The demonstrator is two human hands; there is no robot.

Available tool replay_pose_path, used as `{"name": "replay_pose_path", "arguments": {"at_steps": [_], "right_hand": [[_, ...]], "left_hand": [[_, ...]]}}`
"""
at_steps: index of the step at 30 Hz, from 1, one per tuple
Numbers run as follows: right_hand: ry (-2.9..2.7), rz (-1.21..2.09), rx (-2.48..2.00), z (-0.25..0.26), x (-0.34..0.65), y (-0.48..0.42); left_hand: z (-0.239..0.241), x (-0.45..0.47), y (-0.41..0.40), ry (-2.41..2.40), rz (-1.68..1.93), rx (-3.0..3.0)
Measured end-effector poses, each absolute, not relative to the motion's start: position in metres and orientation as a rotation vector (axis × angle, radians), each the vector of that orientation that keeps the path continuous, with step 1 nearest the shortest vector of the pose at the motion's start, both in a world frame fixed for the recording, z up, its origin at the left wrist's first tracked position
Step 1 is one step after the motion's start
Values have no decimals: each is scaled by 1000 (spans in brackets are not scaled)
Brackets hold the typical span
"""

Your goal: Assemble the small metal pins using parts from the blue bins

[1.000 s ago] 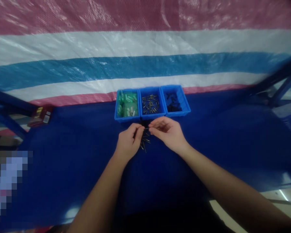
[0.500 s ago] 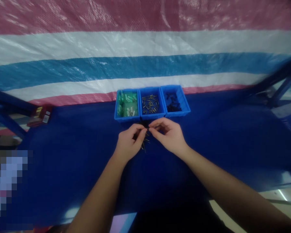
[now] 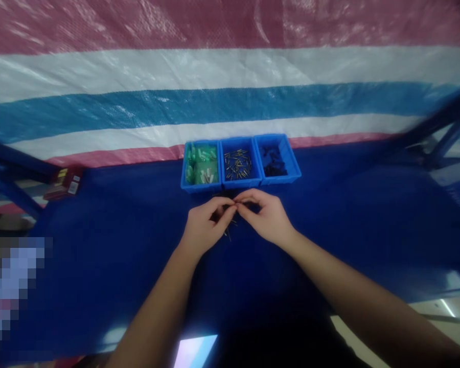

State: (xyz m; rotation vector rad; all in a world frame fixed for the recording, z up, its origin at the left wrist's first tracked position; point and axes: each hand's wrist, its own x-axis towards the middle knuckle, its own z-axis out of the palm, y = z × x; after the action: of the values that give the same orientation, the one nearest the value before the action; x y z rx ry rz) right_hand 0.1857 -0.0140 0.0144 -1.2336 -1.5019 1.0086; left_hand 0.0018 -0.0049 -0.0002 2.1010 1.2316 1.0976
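Tiny pin [image 3: 236, 203] dead centre of frame, barely visible; left hand [image 3: 205, 225] and right hand [image 3: 266, 217] both pinch it, fingertips closed tight and touching; loose pins [image 3: 228, 233] lie underneath on the blue table [image 3: 329, 230]; three blue bins [image 3: 240, 183] just above.

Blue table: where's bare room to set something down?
The table is bare right of the right hand and bins, and left of the left hand up to the red box. Crowded: between hands and bins, where loose pins lie.

A striped tarpaulin [image 3: 230, 97] hung behind the blue table [image 3: 99, 245], with what appeared to be a red carton [image 3: 63, 182] at its left edge and blue frame struts [image 3: 440, 120] at right.
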Motion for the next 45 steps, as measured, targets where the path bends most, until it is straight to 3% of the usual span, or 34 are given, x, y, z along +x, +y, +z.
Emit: {"name": "replay_pose_path", "arguments": {"at_steps": [7, 18, 45], "right_hand": [[-1300, 1342, -1192, 14, 185, -10], [-1507, 987, -1258, 21, 185, -16], [-1665, 991, -1329, 22, 187, -17]], "left_hand": [[-4, 1, -3, 1246, 1085, 2120], [0, -2, -2, 1320, 988, 2161], [-1, -3, -4, 1273, 1013, 2093]]}}
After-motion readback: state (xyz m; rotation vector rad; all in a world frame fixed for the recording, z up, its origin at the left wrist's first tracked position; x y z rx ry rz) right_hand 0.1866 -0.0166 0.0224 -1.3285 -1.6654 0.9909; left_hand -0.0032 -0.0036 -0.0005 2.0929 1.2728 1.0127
